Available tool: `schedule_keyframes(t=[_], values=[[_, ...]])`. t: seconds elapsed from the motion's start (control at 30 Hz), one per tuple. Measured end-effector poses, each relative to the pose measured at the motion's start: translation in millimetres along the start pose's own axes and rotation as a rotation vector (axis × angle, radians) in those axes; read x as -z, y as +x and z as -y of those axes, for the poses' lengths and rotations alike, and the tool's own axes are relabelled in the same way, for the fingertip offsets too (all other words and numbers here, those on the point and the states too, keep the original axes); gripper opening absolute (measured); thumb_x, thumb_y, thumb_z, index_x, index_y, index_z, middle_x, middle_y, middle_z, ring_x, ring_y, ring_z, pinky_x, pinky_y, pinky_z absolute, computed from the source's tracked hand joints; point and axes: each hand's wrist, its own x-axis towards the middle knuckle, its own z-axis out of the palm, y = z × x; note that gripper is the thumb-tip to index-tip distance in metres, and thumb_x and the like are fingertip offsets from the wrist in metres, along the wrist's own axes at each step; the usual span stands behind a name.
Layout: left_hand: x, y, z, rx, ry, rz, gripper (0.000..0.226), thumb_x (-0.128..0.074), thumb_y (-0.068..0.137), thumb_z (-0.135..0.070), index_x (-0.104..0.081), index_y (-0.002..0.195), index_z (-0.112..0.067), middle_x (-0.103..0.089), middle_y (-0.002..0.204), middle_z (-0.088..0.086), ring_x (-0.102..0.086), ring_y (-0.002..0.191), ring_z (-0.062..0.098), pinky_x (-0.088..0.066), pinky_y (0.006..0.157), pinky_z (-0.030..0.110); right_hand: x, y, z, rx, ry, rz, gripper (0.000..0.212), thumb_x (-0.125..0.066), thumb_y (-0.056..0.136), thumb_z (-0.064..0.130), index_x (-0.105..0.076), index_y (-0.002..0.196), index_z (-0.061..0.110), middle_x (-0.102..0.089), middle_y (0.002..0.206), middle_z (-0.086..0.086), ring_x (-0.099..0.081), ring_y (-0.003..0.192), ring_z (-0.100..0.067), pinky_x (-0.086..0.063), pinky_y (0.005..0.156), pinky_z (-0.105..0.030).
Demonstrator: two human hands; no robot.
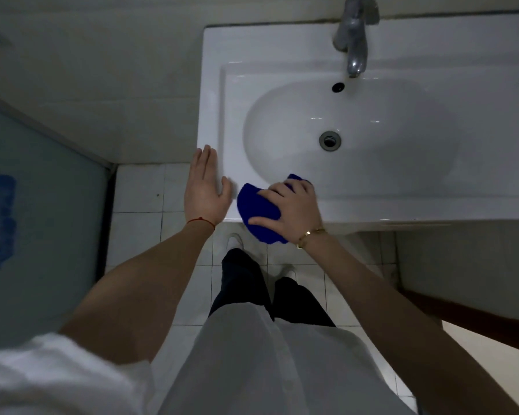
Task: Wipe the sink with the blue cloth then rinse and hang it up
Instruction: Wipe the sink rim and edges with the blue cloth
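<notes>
The right hand (pixel 288 209) lies fingers curled over the bunched blue cloth (pixel 256 209), pressing it on the near front rim of the white sink (pixel 216 94). The left hand (pixel 204 187) rests flat, fingers straight together, on the sink's front-left corner.

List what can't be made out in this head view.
- Faucet: its top is cut off by the upper edge.
- Blue cloth: partly hidden under the right hand.
- Sink: its right end runs past the frame edge.
- Any hanging spot: none in view.
</notes>
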Motion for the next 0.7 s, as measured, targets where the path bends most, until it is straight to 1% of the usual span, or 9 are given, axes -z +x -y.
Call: schedule_keyframes(t=[0.07,0.17,0.27,0.33,0.47,0.53,0.6,0.67,0.7], values=[[1.0,0.3,-0.5,0.006,0.004,0.001,0.06,-0.041,0.101,-0.026,-0.021,0.154,-0.008,-0.018,0.163,0.003,-0.007,0.151,0.016,-0.002,0.118,0.018,-0.6,0.8,-2.9,0.037,0.016,0.022,0.073,-0.037,0.077,0.08,-0.058,0.125,0.029,-0.062,0.118,0.008,-0.051,0.112,-0.023,-0.03,0.102,-0.042],[1.2,-1.1,-0.8,0.006,-0.013,0.002,0.06,-0.042,0.101,-0.024,-0.022,0.154,-0.008,-0.019,0.163,0.003,-0.008,0.151,0.016,-0.002,0.118,0.017,5.0,-17.5,-33.7,0.07,0.016,-0.01,0.07,-0.039,0.079,0.079,-0.056,0.127,0.031,-0.06,0.12,0.009,-0.051,0.113,-0.021,-0.03,0.102,-0.04],[0.6,-0.7,-1.1,0.006,-0.017,-0.013,0.059,-0.044,0.099,-0.022,-0.025,0.153,-0.006,-0.023,0.162,0.005,-0.011,0.151,0.018,0.0,0.116,0.012,14.2,-39.4,-71.4,0.013,0.0,-0.074,0.071,-0.041,0.077,0.079,-0.059,0.123,0.029,-0.062,0.118,0.006,-0.053,0.111,-0.023,-0.031,0.101,-0.041],[0.6,-0.4,-1.9,0.01,-0.02,-0.015,0.059,-0.045,0.099,-0.022,-0.026,0.153,-0.007,-0.023,0.162,0.004,-0.012,0.151,0.018,-0.001,0.116,0.013,17.8,-45.1,-81.1,-0.032,-0.011,-0.09,0.072,-0.041,0.076,0.079,-0.063,0.12,0.027,-0.063,0.116,0.004,-0.054,0.11,-0.025,-0.032,0.1,-0.043],[0.2,-0.2,-2.8,0.019,-0.021,-0.011,0.059,-0.042,0.101,-0.025,-0.024,0.154,-0.008,-0.021,0.162,0.004,-0.01,0.151,0.017,-0.002,0.118,0.016,11.2,-24.8,-46.2,-0.042,-0.038,-0.074,0.072,-0.039,0.074,0.084,-0.064,0.115,0.03,-0.064,0.112,0.008,-0.054,0.106,-0.023,-0.033,0.095,-0.042],[-0.5,0.4,-2.2,0.012,-0.01,-0.007,0.058,-0.04,0.102,-0.027,-0.024,0.154,-0.008,-0.02,0.162,0.003,-0.01,0.151,0.017,-0.005,0.119,0.02,2.4,-4.8,-13.5,0.014,-0.036,-0.021,0.074,-0.038,0.074,0.085,-0.061,0.119,0.031,-0.063,0.113,0.009,-0.052,0.106,-0.023,-0.032,0.097,-0.042],[-0.6,0.5,-1.4,0.011,-0.006,-0.009,0.057,-0.039,0.103,-0.027,-0.024,0.154,-0.009,-0.02,0.162,0.002,-0.01,0.151,0.016,-0.006,0.119,0.02,-5.0,12.2,10.1,0.067,-0.035,0.055,0.075,-0.038,0.075,0.083,-0.058,0.124,0.03,-0.061,0.119,0.007,-0.049,0.111,-0.024,-0.03,0.101,-0.043],[-0.1,0.8,-0.6,0.012,-0.013,-0.011,0.056,-0.038,0.103,-0.027,-0.024,0.154,-0.009,-0.021,0.162,0.002,-0.011,0.151,0.015,-0.005,0.118,0.018,-5.6,15.8,10.9,0.103,0.0,0.087,0.075,-0.041,0.076,0.081,-0.055,0.129,0.03,-0.059,0.122,0.007,-0.047,0.115,-0.024,-0.029,0.104,-0.043],[0.3,0.5,-0.7,0.008,-0.018,-0.011,0.056,-0.039,0.103,-0.027,-0.024,0.154,-0.008,-0.021,0.162,0.002,-0.011,0.15,0.015,-0.005,0.118,0.018,-4.3,10.4,3.0,0.122,0.009,0.07,0.075,-0.042,0.076,0.08,-0.053,0.13,0.03,-0.058,0.123,0.007,-0.047,0.116,-0.023,-0.03,0.103,-0.043]])
